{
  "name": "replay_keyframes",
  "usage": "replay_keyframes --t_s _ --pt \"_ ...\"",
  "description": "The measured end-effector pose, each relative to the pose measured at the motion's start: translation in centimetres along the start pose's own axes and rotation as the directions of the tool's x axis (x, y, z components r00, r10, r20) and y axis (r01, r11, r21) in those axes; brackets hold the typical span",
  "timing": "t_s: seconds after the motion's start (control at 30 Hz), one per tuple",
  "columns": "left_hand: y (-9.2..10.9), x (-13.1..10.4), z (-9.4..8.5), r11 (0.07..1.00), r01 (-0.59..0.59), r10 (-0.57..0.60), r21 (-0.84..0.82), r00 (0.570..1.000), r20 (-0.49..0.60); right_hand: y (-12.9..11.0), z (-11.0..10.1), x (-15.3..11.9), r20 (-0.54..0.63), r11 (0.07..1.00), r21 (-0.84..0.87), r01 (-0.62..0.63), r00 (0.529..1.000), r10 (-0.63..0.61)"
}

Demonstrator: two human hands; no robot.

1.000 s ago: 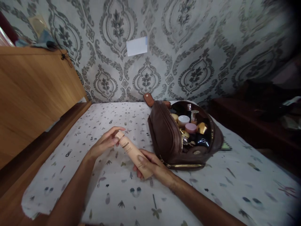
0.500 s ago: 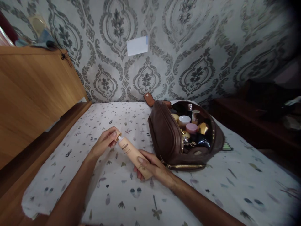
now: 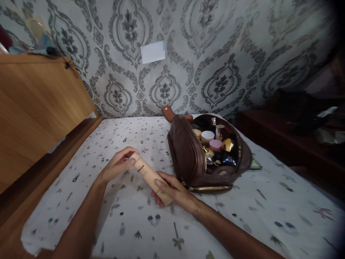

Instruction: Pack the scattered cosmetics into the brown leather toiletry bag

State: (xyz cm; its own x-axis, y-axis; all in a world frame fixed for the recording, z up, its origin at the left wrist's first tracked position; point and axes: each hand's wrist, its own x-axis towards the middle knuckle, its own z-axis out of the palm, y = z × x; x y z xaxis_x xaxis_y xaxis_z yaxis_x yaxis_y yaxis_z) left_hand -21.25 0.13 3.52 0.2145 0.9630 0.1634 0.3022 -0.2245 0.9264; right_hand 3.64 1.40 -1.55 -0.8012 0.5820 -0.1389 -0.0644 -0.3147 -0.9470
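Observation:
A peach-coloured squeeze tube with dark print lies slantwise between my hands, above the patterned sheet. My right hand is wrapped round its lower, flat end, thumb on top. At the upper end my left hand has its fingers closed on the matching cap, which sits on the tube's neck; whether it is screwed tight I cannot tell. Just right of my right hand stands a brown cosmetic bag, unzipped, its see-through top showing a white-lidded jar, a pink-lidded jar and several other cosmetics.
The white printed sheet covers the bed surface under everything. A wooden cabinet borders it on the left. Behind rises a patterned wall with a white paper on it. Dark furniture stands at the right.
The cap was held off the tube's open nozzle in my left hand; now it covers the nozzle. My right hand keeps the same hold. The view has shifted slightly.

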Motion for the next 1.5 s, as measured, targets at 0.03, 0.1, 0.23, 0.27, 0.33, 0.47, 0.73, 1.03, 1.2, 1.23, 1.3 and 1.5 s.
replay_keyframes --t_s 0.03,0.1,0.23,0.27,0.33,0.47,0.73,1.03,1.2,1.23,1.3,1.5 --pt "0.3 -0.1 -0.2 1.0 -0.018 0.018 0.004 0.999 0.027 0.0 0.0 0.0 0.0 1.0 0.007 0.008 1.0 -0.008" --pt "0.7 -0.4 -0.5 0.999 -0.052 0.052 -0.008 0.995 0.083 0.1 -0.1 0.1 -0.004 1.0 0.017 0.018 1.0 -0.018" --pt "0.5 -0.5 -0.6 0.997 -0.053 0.059 -0.061 0.993 0.102 0.2 -0.1 0.1 -0.004 1.0 0.01 0.013 1.0 -0.013" --pt "0.3 -0.5 -0.4 0.996 -0.043 0.05 -0.08 0.995 0.083 0.2 -0.1 0.1 -0.003 1.0 0.007 0.014 1.0 -0.014" --pt "-0.3 -0.2 0.0 0.993 -0.017 0.021 -0.117 0.999 0.035 0.2 -0.1 0.0 0.0 1.0 0.004 0.018 1.0 -0.018" --pt "-0.9 0.3 1.3 0.995 0.036 -0.04 -0.095 0.999 -0.036 0.2 -0.2 0.0 0.004 1.0 0.012 0.017 1.0 -0.017" --pt "-0.4 0.4 1.3 0.999 0.022 -0.026 -0.037 0.994 -0.105 0.0 -0.1 0.0 -0.007 0.999 0.029 0.03 1.0 -0.03" --pt "-0.8 0.4 0.8 0.992 -0.044 0.034 -0.117 0.996 -0.082 0.4 -0.3 0.2 0.001 0.998 0.061 0.005 1.0 -0.005" --pt "-1.1 0.7 0.6 0.996 0.032 -0.047 -0.079 0.981 -0.19 0.3 -0.2 0.2 0.0 0.998 0.064 -0.014 1.0 0.014" --pt "-1.1 0.6 0.4 0.994 0.04 -0.056 -0.098 0.985 -0.163 0.2 -0.2 0.2 0.0 0.998 0.067 -0.016 1.0 0.016" --pt "-0.9 0.4 0.1 0.989 0.033 -0.046 -0.143 0.995 -0.089 0.1 -0.2 0.1 0.003 0.997 0.072 -0.02 1.0 0.02" --pt "-0.9 0.5 0.7 0.992 0.031 -0.045 -0.126 0.992 -0.115 -0.1 -0.3 0.0 0.008 0.997 0.062 -0.04 0.999 0.04"
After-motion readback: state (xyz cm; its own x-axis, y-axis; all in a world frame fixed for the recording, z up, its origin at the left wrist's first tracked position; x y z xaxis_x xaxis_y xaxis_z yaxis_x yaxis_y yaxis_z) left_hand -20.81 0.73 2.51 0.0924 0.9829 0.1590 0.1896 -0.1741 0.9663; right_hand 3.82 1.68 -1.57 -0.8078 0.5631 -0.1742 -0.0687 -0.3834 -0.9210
